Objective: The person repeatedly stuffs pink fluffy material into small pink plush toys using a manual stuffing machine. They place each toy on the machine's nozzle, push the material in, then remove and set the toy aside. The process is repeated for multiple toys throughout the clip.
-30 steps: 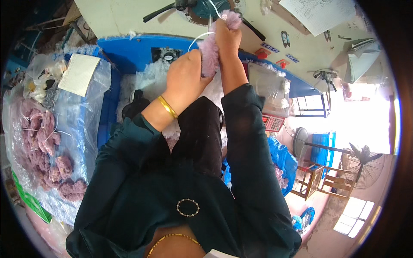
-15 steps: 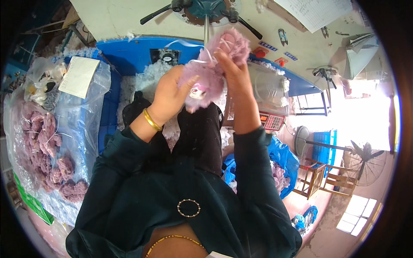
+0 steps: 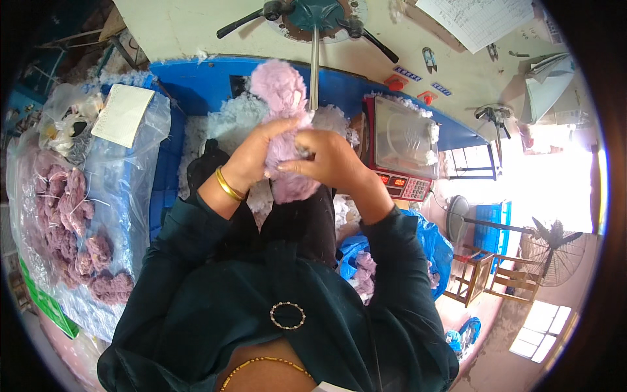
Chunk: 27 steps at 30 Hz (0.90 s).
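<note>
A fluffy pink-purple plush toy [image 3: 279,88] is in both my hands, just left of the lower end of a metal tube [image 3: 315,72]. My left hand [image 3: 253,155] is wrapped round its middle from the left, thumb across the fur. My right hand [image 3: 326,155] closes on the same part from the right, its fingers bent and thumb and fingertips pressed into the fur. One rounded end of the toy points up and away, while the other hangs below my hands over my lap. The toy's face and white ribbon do not show.
White stuffing [image 3: 238,111] lies in a blue-walled bin [image 3: 202,68] in front of me. At right stand a red scale [image 3: 408,187] and a blue bag [image 3: 428,242] of furry pieces. More purple plush pieces [image 3: 65,215] lie on clear plastic at left, near a paper pad [image 3: 124,114].
The toy has come away from the tube, down and left, and been turned over, hiding its face. My right hand has moved down from its upper part to the middle.
</note>
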Tool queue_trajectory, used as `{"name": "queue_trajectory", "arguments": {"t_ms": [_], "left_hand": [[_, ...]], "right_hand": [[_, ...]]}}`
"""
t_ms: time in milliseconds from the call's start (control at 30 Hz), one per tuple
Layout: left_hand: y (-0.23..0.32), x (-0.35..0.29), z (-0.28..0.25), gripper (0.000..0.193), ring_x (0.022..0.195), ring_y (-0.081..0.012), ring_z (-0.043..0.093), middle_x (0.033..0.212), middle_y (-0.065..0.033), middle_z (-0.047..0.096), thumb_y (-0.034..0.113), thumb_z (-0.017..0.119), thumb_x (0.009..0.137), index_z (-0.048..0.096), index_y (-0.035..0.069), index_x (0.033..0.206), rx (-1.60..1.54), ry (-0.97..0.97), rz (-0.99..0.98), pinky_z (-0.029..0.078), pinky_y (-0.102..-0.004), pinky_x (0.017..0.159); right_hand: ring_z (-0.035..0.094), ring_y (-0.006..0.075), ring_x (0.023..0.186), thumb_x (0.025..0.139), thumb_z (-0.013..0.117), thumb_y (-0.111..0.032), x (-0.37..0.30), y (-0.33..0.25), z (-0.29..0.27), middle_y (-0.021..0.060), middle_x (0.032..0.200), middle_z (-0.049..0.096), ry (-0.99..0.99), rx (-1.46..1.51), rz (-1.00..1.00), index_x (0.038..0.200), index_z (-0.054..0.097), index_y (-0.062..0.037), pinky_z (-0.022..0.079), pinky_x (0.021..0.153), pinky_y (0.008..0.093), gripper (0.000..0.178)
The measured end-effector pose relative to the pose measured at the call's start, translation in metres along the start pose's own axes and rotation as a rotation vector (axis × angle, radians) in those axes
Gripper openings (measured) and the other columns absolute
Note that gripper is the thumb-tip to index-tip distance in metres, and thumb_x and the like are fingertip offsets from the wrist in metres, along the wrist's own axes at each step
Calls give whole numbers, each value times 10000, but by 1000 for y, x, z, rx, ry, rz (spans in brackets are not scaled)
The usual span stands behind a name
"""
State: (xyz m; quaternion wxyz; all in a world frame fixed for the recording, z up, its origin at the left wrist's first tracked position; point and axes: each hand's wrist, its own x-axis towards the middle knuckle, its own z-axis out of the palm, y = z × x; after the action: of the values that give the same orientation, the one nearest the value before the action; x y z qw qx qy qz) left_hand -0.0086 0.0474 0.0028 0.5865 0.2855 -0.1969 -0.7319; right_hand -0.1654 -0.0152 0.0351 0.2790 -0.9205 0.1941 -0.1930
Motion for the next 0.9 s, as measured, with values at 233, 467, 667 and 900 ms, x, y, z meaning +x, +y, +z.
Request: {"name": "queue_trajectory", "arguments": {"t_ms": [233, 467, 667, 900], "left_hand": [[16, 24, 23, 320, 880, -189, 648, 986, -75, 657, 334, 525, 928, 580, 51, 1066, -241, 62, 71, 543, -330, 778], [9, 21, 25, 270, 690, -179, 568, 821, -52, 549, 207, 673, 843, 536, 12, 970, 934, 241, 572, 488, -311, 623], [-2, 4, 10, 329, 715, -326, 572, 847, -170, 551, 166, 697, 753, 521, -16, 963, 1585, 305, 766, 481, -379, 652], [12, 3, 13, 178, 719, -179, 605, 855, -78, 582, 196, 572, 925, 541, 25, 886, 113, 120, 192, 545, -332, 717]], "right_hand": [[450, 338, 516, 769, 643, -294, 36, 10, -20, 164, 594, 437, 332, -231, 46, 631, 512, -43, 349, 481, 409, 315], [549, 368, 558, 677, 625, -271, 110, 87, -26, 153, 589, 550, 658, -280, 50, 561, 543, -62, 420, 484, 441, 253], [494, 356, 515, 724, 636, -208, 77, 48, -12, 193, 619, 511, 603, -196, 102, 631, 567, -19, 403, 486, 397, 221], [551, 391, 592, 724, 628, -282, 63, 27, -19, 183, 622, 560, 467, -132, 282, 631, 608, -45, 427, 523, 444, 255]]}}
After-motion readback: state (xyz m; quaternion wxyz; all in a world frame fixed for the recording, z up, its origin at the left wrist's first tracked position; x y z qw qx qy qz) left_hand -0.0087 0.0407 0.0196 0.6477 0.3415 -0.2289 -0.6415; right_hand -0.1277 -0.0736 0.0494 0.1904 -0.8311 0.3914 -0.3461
